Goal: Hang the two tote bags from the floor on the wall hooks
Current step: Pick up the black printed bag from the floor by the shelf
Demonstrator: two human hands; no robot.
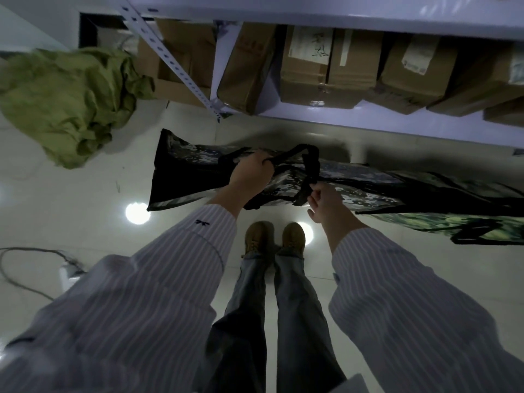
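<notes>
Left hand [251,173] fingers closed around the black strap [289,156]; right hand [326,201] pinches the same strap lower down. Strap belongs to a camouflage tote [198,171] raised just off the tiled floor [85,211], below the shelf [340,123]. Second tote [459,222] lies right.

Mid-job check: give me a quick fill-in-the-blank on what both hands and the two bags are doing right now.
1. The left hand is closed on the black ____ of the camouflage tote bag.
2. The right hand pinches the same strap with its ____.
3. The second tote bag lies to the person's ____.
4. Cardboard boxes sit on the ____.

Missing words: strap; fingers; right; shelf
</notes>
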